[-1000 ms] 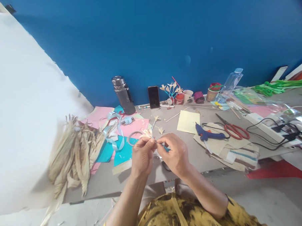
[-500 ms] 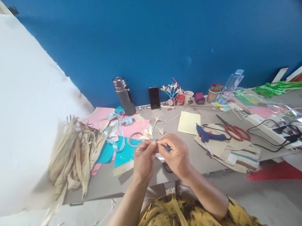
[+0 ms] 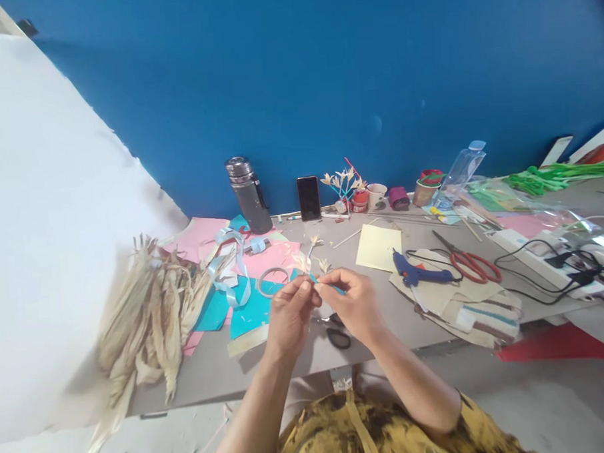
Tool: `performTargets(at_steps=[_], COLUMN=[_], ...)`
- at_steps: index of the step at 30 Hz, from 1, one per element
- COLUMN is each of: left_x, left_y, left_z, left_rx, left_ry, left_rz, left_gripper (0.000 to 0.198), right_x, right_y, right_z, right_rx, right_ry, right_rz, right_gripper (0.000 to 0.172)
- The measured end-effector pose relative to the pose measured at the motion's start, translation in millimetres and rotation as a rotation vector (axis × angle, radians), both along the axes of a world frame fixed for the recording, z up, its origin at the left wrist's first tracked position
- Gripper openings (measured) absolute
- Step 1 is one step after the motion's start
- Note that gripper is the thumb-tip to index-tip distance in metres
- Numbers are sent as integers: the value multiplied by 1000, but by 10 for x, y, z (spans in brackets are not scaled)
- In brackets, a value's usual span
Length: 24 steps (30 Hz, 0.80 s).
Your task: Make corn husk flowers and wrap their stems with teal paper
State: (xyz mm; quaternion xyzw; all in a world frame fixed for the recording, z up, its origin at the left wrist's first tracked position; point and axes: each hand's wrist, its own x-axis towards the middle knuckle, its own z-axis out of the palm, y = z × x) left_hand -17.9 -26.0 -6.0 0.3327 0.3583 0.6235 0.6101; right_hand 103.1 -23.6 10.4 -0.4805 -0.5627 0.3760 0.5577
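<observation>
Left hand [image 3: 290, 314], right hand [image 3: 352, 301] pinching pale flower [image 3: 301, 262] near blue base, above surface [image 3: 213, 370], in from near edge; fingertips close, probably steadying slender piece. Glue gun [image 3: 427, 274] rests on striped cloth [image 3: 490, 312].

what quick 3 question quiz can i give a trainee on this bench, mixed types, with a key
1. Multiple choice: which tool lies just left of the red-handled scissors?
a) pliers
b) hot glue gun
c) screwdriver

2. True or false: the smartphone lies face down.

3. Short answer: what do the left hand and the right hand have at their fingertips?

Key:
1. b
2. False; it stands upright with its screen facing out.
3. A cream flower and a thin blue strip; the fingers hide how the two join.
</observation>
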Motion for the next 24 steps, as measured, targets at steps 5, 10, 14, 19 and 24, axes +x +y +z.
performTargets(at_steps=[5,10,14,19,24], left_x=[-52,-67,-39,-1,-11], left_y=[3,11,31,34,30], left_z=[57,46,25,0,10], left_rx=[-83,-149,-134,-94,-130], left_ry=[-116,-216,-201,-168,-193], left_rz=[-92,-135,17,141,120], left_gripper=[30,31,31,32,33], right_x=[37,25,3,-47,-61], right_y=[34,23,-2,-25,-27], right_z=[70,56,-6,-88,-102], right_rx=[-266,-300,-109,339,488], right_ry=[302,319,-2,-395,-524], right_rz=[203,279,123,-63,-114], right_gripper=[12,14,9,15,14])
